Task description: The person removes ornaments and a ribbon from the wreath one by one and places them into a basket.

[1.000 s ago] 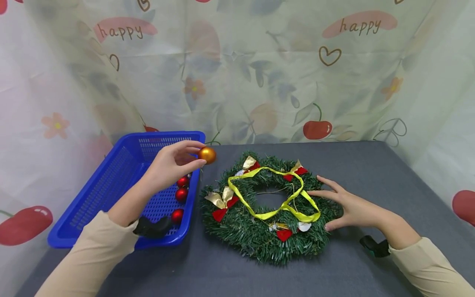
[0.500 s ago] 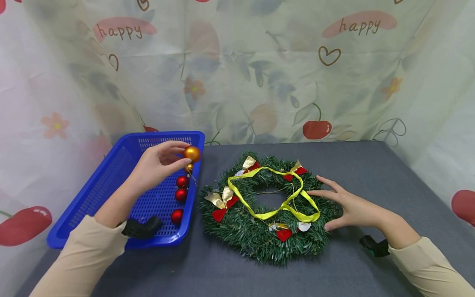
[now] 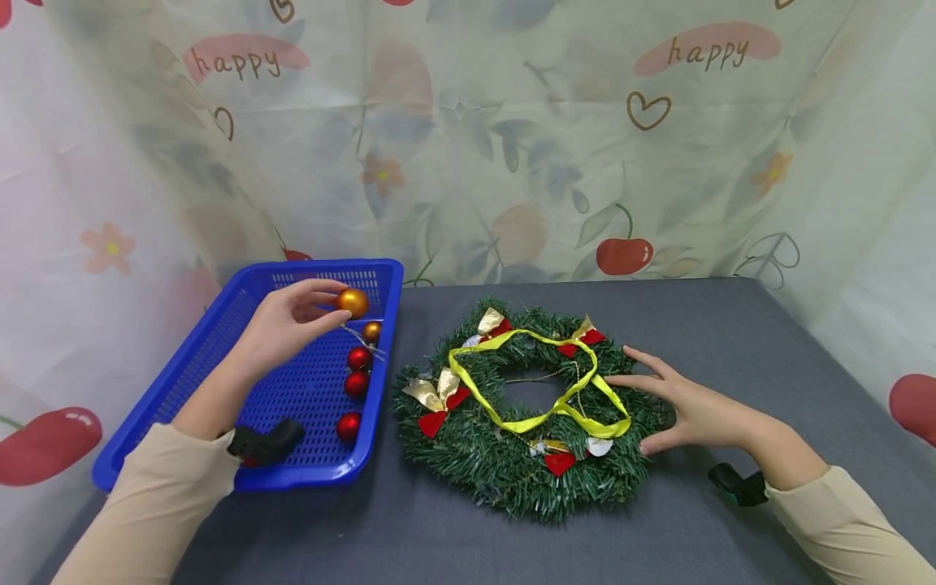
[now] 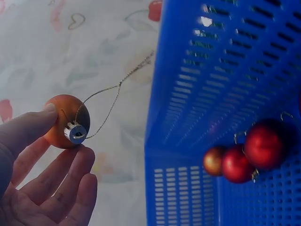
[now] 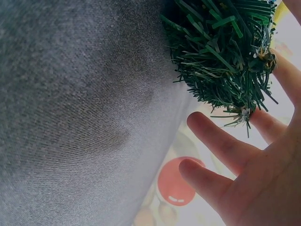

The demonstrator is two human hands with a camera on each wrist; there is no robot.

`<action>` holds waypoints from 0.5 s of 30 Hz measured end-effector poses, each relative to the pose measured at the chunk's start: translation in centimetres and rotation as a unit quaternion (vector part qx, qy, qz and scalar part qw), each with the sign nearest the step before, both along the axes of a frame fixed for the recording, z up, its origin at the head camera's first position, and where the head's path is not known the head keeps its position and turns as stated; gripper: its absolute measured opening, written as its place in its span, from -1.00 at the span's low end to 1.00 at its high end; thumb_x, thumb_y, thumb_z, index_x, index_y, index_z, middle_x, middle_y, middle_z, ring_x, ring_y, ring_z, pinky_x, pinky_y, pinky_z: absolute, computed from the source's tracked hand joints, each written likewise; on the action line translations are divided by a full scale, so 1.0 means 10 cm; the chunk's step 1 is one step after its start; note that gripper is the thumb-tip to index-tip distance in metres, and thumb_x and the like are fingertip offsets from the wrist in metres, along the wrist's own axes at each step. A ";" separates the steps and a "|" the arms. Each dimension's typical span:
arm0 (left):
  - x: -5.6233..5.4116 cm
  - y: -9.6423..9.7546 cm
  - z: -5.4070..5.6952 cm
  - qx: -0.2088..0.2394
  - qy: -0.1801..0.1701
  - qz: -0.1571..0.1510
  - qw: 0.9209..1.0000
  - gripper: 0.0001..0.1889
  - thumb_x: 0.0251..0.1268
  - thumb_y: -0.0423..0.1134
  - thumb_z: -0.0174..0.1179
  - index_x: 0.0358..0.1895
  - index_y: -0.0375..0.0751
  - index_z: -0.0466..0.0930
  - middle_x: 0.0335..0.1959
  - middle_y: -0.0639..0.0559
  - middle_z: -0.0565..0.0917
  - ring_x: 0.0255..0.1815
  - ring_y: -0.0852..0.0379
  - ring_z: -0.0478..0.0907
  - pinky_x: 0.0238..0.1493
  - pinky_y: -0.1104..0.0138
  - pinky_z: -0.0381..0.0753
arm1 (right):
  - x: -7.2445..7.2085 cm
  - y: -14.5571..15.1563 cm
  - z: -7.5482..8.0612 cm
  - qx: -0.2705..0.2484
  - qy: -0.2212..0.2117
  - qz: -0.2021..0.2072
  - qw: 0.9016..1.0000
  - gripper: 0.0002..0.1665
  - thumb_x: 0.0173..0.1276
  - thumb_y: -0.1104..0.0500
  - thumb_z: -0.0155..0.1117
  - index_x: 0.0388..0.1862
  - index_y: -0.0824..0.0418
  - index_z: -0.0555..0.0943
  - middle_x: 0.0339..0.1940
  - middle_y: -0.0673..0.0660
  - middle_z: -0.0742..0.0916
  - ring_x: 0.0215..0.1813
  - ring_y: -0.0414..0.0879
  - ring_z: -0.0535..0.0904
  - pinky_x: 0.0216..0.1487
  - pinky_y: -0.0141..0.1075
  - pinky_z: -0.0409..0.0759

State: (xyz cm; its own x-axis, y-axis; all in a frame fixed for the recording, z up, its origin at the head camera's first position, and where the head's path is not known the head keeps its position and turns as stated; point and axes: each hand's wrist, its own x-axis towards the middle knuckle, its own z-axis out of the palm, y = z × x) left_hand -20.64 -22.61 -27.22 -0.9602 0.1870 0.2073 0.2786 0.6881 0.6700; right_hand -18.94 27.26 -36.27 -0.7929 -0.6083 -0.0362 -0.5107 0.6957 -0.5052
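My left hand [image 3: 281,327] pinches a gold Christmas ball [image 3: 353,303] between thumb and fingers, above the blue basket [image 3: 249,280]. In the left wrist view the ball's silver cap [image 4: 76,133] faces the camera, and a thin looped string [image 4: 117,87] trails from it. My right hand [image 3: 691,410] rests with spread fingers at the right edge of a green wreath [image 3: 512,479]. On the wreath lie a yellow ribbon [image 3: 512,425] and several red and gold bows [image 3: 439,400]. The right wrist view shows the fingers beside the wreath's green needles [image 5: 221,56].
Along the basket's right side lie a smaller gold ball [image 3: 371,331] and several red balls [image 3: 357,383]. A dark grey cloth [image 3: 702,325] covers the table. Behind it hangs a printed curtain [image 3: 468,162].
My left hand has moved left with the gold ball, from over the basket's right rim to above its inside. The smaller gold ball has come into view. My right hand has stayed put.
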 end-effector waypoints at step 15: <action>-0.08 -0.18 -0.06 -0.014 -0.031 0.018 0.999 -0.48 0.31 -0.01 0.11 0.24 -0.23 0.38 0.20 -0.32 0.48 0.14 -0.25 0.50 0.09 -0.09 0.50 | 0.01 -0.02 0.03 -0.004 0.000 0.003 1.000 -0.02 -0.02 -0.31 0.36 0.39 -0.10 0.27 0.52 0.27 -0.05 0.42 0.38 0.07 0.06 0.16 0.45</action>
State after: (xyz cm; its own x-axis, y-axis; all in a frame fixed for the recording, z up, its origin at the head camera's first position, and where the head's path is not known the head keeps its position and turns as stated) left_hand -21.43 -24.38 -27.84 -0.9771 0.1578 0.1428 0.2128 0.7152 0.6657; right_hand -18.82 27.08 -35.96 -0.7898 -0.6126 -0.0313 -0.5146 0.6895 -0.5097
